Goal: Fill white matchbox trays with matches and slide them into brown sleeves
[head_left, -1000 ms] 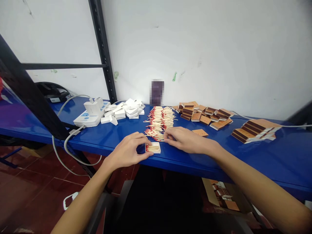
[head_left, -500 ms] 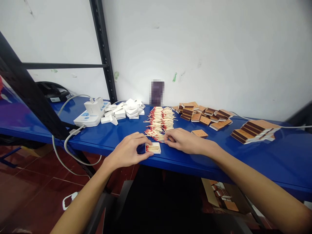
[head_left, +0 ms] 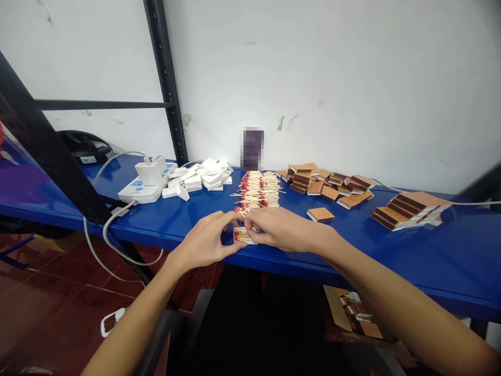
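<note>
A small white matchbox tray (head_left: 235, 230) lies near the front edge of the blue shelf, with red-headed matches (head_left: 240, 236) inside. My left hand (head_left: 207, 237) grips the tray's left end between thumb and fingers. Over the tray's right part is my right hand (head_left: 279, 227), its fingertips pinched together; what they hold, if anything, is hidden. Just behind both hands lies a long heap of loose matches (head_left: 258, 190), partly covered by the right hand.
White trays (head_left: 203, 175) are heaped at back left beside a power strip (head_left: 144, 188). Brown matchbox sleeves (head_left: 332, 183) lie at back right, one sleeve (head_left: 320, 214) apart, with a stack (head_left: 410, 209) farther right. A black post (head_left: 166, 78) rises behind. Below stands an open carton (head_left: 338, 310).
My right hand has moved left from the front of the match heap to over the tray, its fingers pinched. The left hand and the tray have stayed in place.
</note>
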Available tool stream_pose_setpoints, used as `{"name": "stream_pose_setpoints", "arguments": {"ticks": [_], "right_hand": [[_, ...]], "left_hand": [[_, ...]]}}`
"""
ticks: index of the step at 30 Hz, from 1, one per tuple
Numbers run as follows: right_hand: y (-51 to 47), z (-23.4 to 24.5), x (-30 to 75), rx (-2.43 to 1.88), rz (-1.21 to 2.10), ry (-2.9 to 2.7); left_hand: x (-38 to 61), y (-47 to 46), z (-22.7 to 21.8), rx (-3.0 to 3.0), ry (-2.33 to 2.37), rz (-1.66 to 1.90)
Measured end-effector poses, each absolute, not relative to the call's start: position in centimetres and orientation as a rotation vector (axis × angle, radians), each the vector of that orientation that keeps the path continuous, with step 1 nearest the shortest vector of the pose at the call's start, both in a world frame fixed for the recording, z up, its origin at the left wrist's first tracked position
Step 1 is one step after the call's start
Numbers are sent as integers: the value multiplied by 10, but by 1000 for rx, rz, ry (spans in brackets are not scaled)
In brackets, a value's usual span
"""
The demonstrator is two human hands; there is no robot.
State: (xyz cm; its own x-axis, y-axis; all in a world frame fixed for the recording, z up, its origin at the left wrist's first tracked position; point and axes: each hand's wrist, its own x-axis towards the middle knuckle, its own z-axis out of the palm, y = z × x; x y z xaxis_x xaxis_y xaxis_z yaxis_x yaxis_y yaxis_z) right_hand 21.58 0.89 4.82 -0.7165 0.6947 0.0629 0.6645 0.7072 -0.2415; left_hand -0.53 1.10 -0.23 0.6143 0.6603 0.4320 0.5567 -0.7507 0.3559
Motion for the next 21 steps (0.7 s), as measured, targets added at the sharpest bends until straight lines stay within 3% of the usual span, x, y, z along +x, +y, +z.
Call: {"name": "stream_pose_setpoints", "arguments": {"ticks": [21], "right_hand": [[14, 44, 239, -1165, 605, -2575]], "left_hand": [[-5, 12, -2, 2711, 913, 809]]}}
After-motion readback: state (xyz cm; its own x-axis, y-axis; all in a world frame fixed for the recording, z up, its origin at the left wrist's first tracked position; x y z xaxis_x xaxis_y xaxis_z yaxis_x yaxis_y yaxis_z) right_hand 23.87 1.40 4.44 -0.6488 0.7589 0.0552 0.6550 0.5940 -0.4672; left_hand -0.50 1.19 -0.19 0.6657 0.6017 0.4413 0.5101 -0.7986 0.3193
